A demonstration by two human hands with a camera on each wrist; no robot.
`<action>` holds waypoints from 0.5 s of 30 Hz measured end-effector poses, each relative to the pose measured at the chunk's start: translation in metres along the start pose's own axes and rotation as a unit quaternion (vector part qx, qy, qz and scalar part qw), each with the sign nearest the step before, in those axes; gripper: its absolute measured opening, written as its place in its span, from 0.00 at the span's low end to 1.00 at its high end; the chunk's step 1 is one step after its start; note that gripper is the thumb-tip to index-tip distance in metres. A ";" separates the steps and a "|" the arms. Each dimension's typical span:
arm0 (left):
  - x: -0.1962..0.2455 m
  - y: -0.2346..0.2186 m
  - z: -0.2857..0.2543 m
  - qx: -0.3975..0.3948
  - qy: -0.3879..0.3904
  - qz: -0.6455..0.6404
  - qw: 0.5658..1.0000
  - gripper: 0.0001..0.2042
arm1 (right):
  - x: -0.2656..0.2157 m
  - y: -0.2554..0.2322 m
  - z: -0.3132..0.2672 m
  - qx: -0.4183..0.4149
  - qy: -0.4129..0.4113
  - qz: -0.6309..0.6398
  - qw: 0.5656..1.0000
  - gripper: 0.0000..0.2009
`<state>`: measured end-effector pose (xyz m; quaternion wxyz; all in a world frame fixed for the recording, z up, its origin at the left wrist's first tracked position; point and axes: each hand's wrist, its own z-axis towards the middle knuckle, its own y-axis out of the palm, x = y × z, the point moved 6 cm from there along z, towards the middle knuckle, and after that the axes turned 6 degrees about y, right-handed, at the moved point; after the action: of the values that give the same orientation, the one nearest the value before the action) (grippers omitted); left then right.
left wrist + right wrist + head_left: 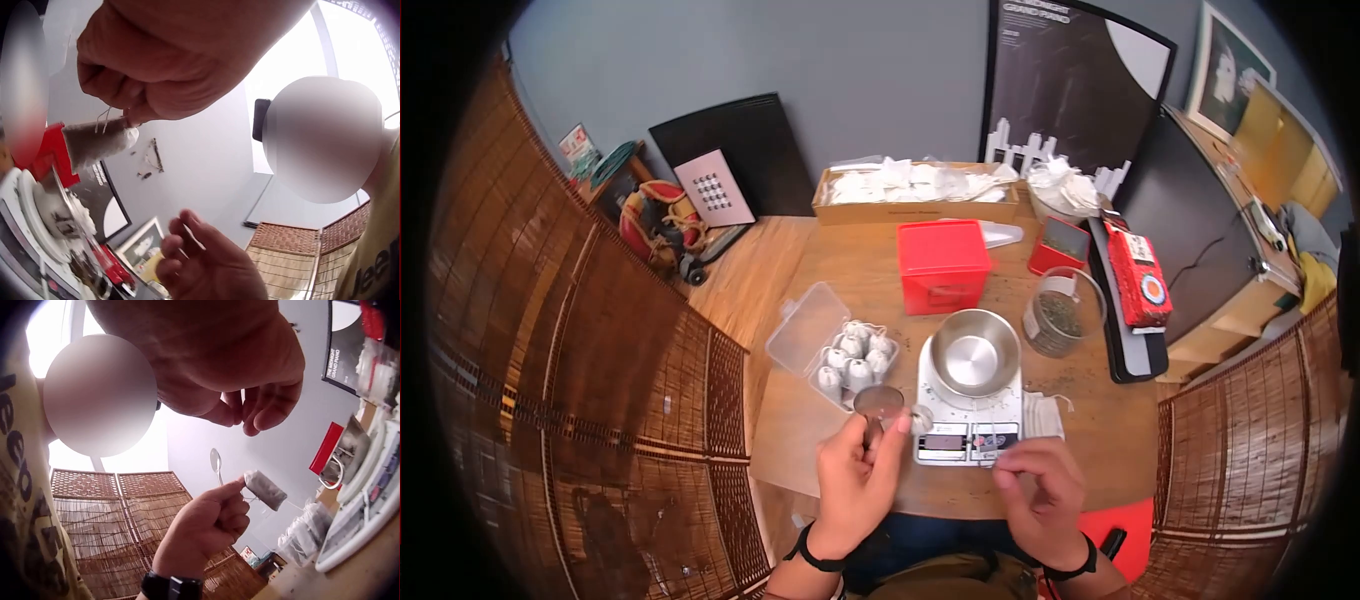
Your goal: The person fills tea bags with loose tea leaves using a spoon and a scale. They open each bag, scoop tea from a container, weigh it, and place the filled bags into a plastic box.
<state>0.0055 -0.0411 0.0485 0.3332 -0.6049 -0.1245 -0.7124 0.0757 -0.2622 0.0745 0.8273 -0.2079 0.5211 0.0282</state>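
Observation:
My left hand (858,485) pinches a small filled white bag (921,419) by its gathered end and also grips a spoon (879,402) with a round bowl. Thin string loops beside the bag (97,144) in the left wrist view. To the right, my right hand (1045,500) hovers by the front edge of the kitchen scale (927,400), its fingers loosely bent with nothing visible between them. A steel bowl (975,352) sits on the scale. Several tied bags (858,372) fill a clear plastic box (808,325) left of the scale.
Behind the scale stands a red tin (943,265), with a long carton (915,212) of white bags farther back. A glass jar of dried leaves (1057,318) and a red packet (1138,280) are at the right. Flat white bags (1043,415) lie beside the scale.

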 end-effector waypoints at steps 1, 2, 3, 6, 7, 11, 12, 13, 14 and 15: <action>0.006 0.008 -0.004 -0.011 0.003 -0.004 1.000 0.06 | -0.007 0.002 0.003 -0.018 -0.026 -0.014 0.999 0.09; 0.013 0.019 -0.008 -0.038 -0.001 -0.036 0.999 0.06 | -0.008 0.001 0.003 -0.009 -0.023 -0.020 1.000 0.09; 0.017 0.029 -0.012 -0.065 -0.007 -0.068 0.996 0.06 | -0.006 0.000 0.004 -0.001 -0.009 0.001 1.000 0.10; 0.022 0.051 -0.021 -0.113 -0.001 -0.089 0.990 0.06 | -0.001 -0.014 0.001 0.012 0.005 0.009 1.000 0.11; 0.025 0.058 -0.022 -0.129 0.013 -0.092 0.987 0.06 | 0.000 -0.018 -0.001 0.010 0.002 0.003 1.000 0.11; 0.031 0.083 -0.032 -0.159 0.016 -0.102 0.982 0.06 | 0.015 -0.034 -0.013 0.022 0.039 0.000 0.999 0.11; 0.028 0.090 -0.036 -0.172 0.010 -0.112 0.979 0.06 | 0.017 -0.038 -0.015 0.028 0.043 -0.006 0.999 0.11; 0.025 0.097 -0.040 -0.186 0.003 -0.123 0.975 0.06 | 0.019 -0.042 -0.017 0.034 0.047 -0.012 0.998 0.10; 0.022 0.103 -0.043 -0.191 0.002 -0.123 0.974 0.06 | 0.023 -0.046 -0.019 0.038 0.051 -0.014 0.998 0.10; 0.021 0.108 -0.046 -0.194 0.012 -0.134 0.972 0.06 | 0.026 -0.049 -0.022 0.038 0.046 -0.022 0.998 0.10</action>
<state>0.0365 -0.1548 0.0328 0.1125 -0.6273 -0.0602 -0.7682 0.0819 -0.3196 0.0592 0.8104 -0.1887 0.5543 -0.0199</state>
